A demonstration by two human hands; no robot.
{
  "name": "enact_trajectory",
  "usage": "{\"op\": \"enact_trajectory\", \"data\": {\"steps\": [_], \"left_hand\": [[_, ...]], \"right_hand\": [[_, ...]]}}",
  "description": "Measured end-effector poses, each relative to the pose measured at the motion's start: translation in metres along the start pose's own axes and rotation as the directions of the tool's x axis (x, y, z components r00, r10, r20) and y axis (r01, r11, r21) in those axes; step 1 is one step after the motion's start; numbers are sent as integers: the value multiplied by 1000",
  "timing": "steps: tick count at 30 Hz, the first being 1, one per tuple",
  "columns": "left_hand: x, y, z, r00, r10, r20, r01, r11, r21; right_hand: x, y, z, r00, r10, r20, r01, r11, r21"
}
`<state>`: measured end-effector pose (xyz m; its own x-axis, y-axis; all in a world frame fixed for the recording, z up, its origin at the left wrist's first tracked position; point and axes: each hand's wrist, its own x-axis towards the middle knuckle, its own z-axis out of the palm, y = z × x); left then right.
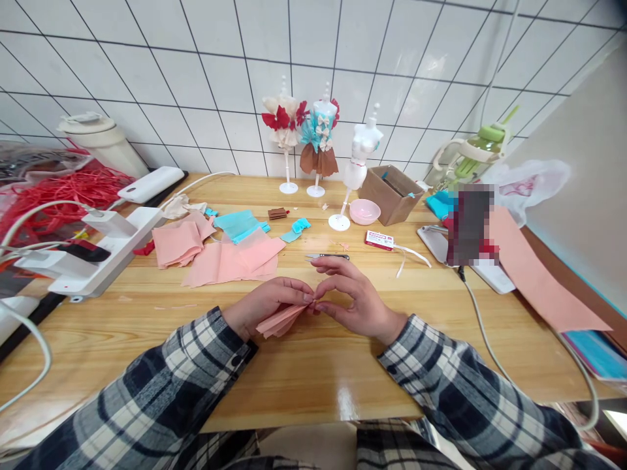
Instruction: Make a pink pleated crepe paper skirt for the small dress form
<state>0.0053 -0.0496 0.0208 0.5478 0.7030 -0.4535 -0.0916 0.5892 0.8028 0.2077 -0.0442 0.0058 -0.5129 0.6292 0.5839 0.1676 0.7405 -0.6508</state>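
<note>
My left hand (272, 301) is closed around a gathered fan of pink crepe paper (283, 321), whose loose pleats spread down toward me. At the paper's narrow gathered end, my right hand (360, 299) pinches with thumb and index finger, its other fingers lifted. Whether a thread or wire is between those fingertips is too small to tell. Just beyond the hands lies a pair of small dark-handled snips (329, 256). Flat pink crepe paper pieces (235, 260) and a folded pink stack (179, 243) rest to the left, with a blue sheet (240, 225) partly over them.
Two dressed mini mannequins (287, 140) (318, 140) and a bare white one (356, 166) stand near the tiled wall. Beside them are a pink bowl (365, 212) and brown box (392, 196). A power strip (110, 254) sits left; a phone on a stand (470, 225) is right.
</note>
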Motion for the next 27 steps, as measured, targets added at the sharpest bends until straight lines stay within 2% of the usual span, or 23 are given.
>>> {"op": "enact_trajectory", "data": {"steps": [4,6,9,11,14,17,21,24,27], "left_hand": [[0,0,-1,999,18,27,-18,1000,-18],[0,-1,-2,999,25,28,-23,998,-63],[0,-5,-3,999,36,34,-31,991,-130],[1,-7,-3,998,32,59,-24,991,-133],[2,-9,-1,997,28,79,-22,997,-80],[3,-6,1,990,85,111,-83,996,-24],[4,-3,-2,971,184,152,-178,982,-57],[4,-3,-5,972,216,89,-225,968,111],[3,-2,-4,985,175,2,-165,923,347]], "right_hand": [[-1,1,3,999,-19,-26,20,998,56],[-2,1,3,995,58,-84,-44,985,166],[-1,2,3,980,197,-39,-178,943,282],[0,3,3,969,248,12,-242,930,277],[1,4,3,945,327,-5,-311,902,300],[2,4,1,937,347,-29,-323,897,303],[3,2,-3,924,377,-71,-342,893,293],[4,2,-4,879,472,-67,-436,852,291],[3,1,-2,860,509,-23,-474,816,330]]}}
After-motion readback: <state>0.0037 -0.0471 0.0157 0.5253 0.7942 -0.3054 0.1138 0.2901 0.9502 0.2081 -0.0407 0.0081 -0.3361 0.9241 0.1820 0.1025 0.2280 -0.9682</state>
